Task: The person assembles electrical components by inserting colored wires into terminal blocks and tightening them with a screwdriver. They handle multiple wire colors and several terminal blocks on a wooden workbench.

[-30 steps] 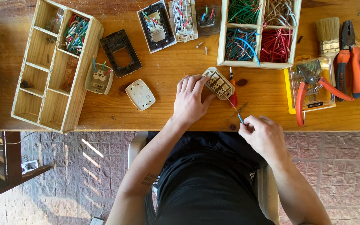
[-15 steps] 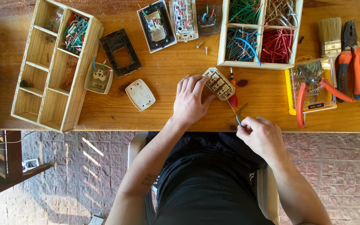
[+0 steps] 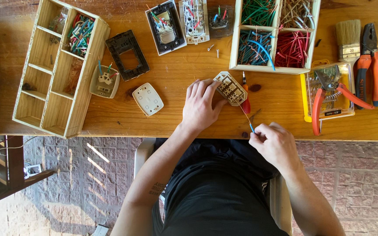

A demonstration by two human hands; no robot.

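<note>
My left hand (image 3: 203, 105) rests on the wooden table (image 3: 176, 118) and holds a cream switch module (image 3: 230, 88) by its left side. My right hand (image 3: 273, 142) is at the table's front edge, pinching the end of a thin blue wire (image 3: 247, 120) that runs up to the module. A small red-handled screwdriver (image 3: 245, 97) lies on the table just right of the module.
A divided wooden tray (image 3: 57, 70) with wire bits is at the left. A wooden box of green, blue, red and tan wires (image 3: 276, 37) stands behind. Switch plates (image 3: 147, 98), a black frame (image 3: 127, 54), cutters (image 3: 329, 94), pliers (image 3: 369, 65) and a brush (image 3: 348, 39) lie around.
My right hand has moved slightly down and right along the table's edge, drawing the blue wire out. My left hand stays on the module.
</note>
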